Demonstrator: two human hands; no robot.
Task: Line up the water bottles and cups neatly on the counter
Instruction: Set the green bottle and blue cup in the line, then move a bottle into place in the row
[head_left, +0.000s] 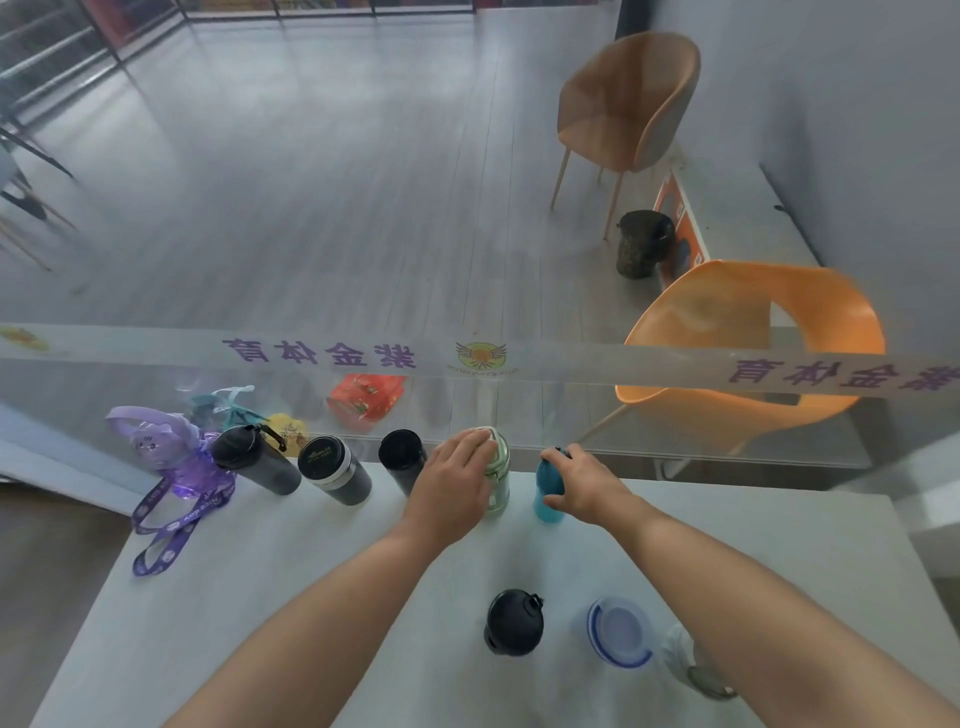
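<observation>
Along the far edge of the white counter, against the glass wall, stands a row of drinking vessels. At the far left corner is a purple bottle with a rabbit face and a purple lanyard trailing toward the left edge. Next comes a dark bottle with a loop on its cap, then a black-lidded tumbler with a pale band, then a plain black bottle. The left hand is closed around the pale green bottle, fingers wrapped over its cap and upper body, just beside the black bottle. The right hand grips the teal bottle, thumb low on its side and fingers curled over the top; this bottle stands near the green one at the right end of the row. Both bottles appear upright, though whether their bases rest on the surface is hidden by the hands. Close to the near edge, well apart from the row, stand a squat black bottle and, just right of it, a clear cup with a blue-rimmed lid, partly hidden behind the right forearm.
</observation>
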